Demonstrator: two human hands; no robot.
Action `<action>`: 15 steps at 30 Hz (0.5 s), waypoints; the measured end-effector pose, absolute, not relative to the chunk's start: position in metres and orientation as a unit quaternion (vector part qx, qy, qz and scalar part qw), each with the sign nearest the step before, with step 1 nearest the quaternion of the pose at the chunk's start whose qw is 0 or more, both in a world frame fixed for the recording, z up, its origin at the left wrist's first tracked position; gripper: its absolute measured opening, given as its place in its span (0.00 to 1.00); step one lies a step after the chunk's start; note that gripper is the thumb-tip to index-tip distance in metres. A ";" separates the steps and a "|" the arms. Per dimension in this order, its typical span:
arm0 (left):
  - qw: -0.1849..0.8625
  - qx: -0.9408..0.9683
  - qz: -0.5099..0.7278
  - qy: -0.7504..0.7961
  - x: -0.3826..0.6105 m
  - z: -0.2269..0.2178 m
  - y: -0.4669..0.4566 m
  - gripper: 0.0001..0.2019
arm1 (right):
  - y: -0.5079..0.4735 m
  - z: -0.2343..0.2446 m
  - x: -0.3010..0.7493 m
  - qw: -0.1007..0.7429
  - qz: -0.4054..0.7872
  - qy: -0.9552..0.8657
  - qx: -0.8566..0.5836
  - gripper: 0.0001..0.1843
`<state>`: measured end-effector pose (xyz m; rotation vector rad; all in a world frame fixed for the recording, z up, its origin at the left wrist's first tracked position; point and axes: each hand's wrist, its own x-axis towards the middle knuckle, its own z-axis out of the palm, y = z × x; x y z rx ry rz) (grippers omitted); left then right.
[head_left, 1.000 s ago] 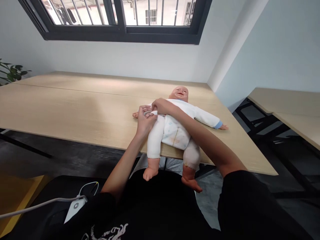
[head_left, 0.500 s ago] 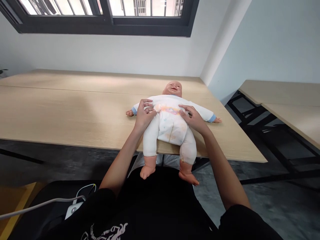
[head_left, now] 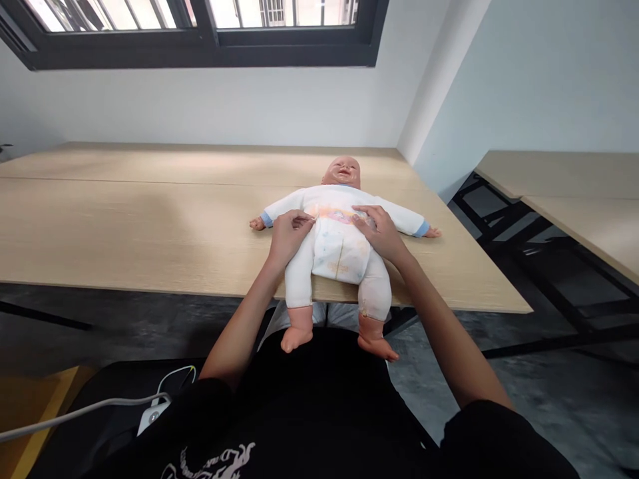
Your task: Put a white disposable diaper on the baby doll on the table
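A baby doll [head_left: 344, 174] in white clothing with blue cuffs lies on its back, its feet hanging over the table's front edge. Around its hips is a white diaper [head_left: 339, 256] with an orange and pink printed waistband. My left hand [head_left: 291, 234] is closed in a pinch at the waistband's left end; its thumb and fingertips meet at the diaper's edge. On the waistband's right side rests my right hand [head_left: 380, 231], fingers stretched over the diaper and thumb apart from them. What lies under the right palm is hidden.
The pale wooden table [head_left: 150, 233] runs off to the left. Another table [head_left: 574, 173] with a black frame stands at the right. A dark-framed window [head_left: 210, 50] is above the wall. At lower left, a white device [head_left: 152, 416] has cables attached.
My left hand's fingers have drawn together into a pinch at the diaper's left edge. My right hand has shifted slightly inward along the waistband. The view has moved a little.
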<state>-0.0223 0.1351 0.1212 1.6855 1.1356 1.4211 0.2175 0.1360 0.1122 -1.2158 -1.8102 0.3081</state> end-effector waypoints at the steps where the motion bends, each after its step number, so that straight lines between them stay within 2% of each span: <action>1: 0.300 0.643 0.545 0.447 -0.023 0.121 0.134 0.03 | 0.136 0.112 0.217 0.451 0.125 -0.733 -0.494 0.27; 4: 0.246 0.618 0.570 0.482 -0.024 0.120 0.134 0.09 | 0.135 0.112 0.217 0.452 0.126 -0.732 -0.495 0.26; 7: 0.251 0.562 0.603 0.507 -0.025 0.119 0.137 0.11 | 0.135 0.111 0.216 0.461 0.128 -0.730 -0.488 0.25; 10: 0.273 0.542 0.620 0.497 -0.023 0.120 0.138 0.09 | 0.135 0.111 0.215 0.468 0.129 -0.727 -0.485 0.25; 15: 0.247 0.637 0.598 0.420 -0.018 0.124 0.129 0.03 | 0.134 0.112 0.217 0.456 0.129 -0.735 -0.485 0.26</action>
